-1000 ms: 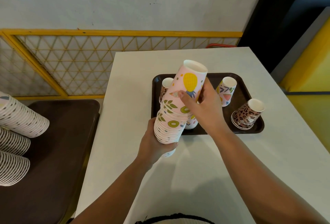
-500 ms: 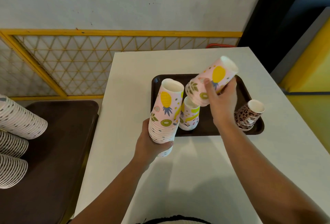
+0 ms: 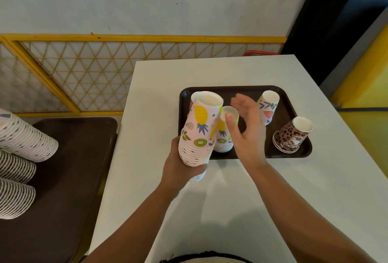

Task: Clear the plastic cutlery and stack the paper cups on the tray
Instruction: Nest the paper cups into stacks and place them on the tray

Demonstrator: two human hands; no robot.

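A white table (image 3: 241, 199) bears a dark brown tray (image 3: 294, 153) on its far half. Left of the table, a dark bench seat (image 3: 63, 189) carries three stacks of paper cups (image 3: 19, 170) lying on their sides

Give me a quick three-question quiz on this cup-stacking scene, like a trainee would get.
1. True or false: the right hand grips a cup.
2. Which hand holds the pineapple-print stack?
3. The leopard-print cup stands on: A) the white table, B) the dark tray, C) the bench.

Key: 1 false, it is open above the tray; 2 the left hand; 3 B.
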